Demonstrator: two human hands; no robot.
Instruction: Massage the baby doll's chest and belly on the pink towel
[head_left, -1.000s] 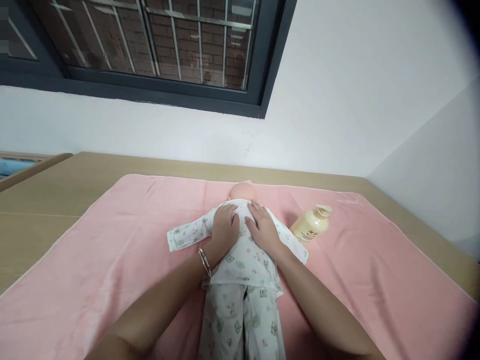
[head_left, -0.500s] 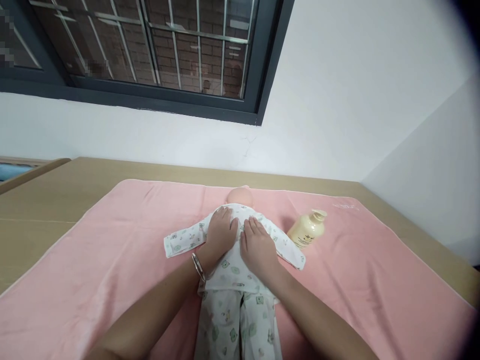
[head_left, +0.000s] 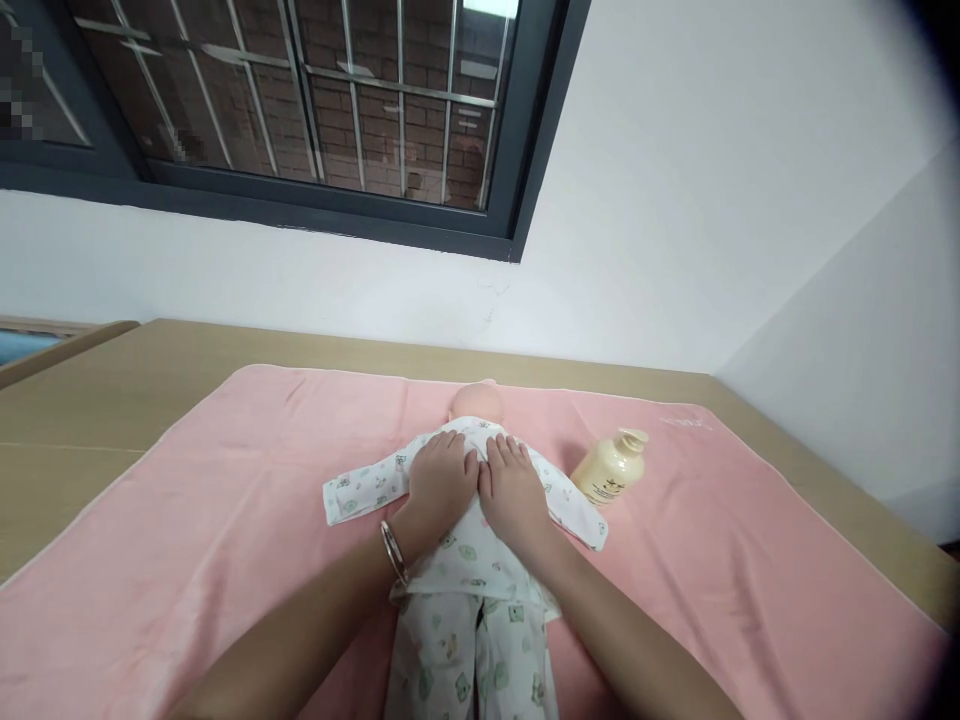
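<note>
The doll (head_left: 465,560) lies face down on the pink towel (head_left: 225,540), head away from the person. The left hand (head_left: 439,480) and right hand (head_left: 514,485) rest flat and open on its back, side by side and touching, gripping nothing. Right of the right hand, nearby, lies a cream bottle (head_left: 609,468).

Barred window (head_left: 300,100) above white wall (head_left: 675,200)
</note>
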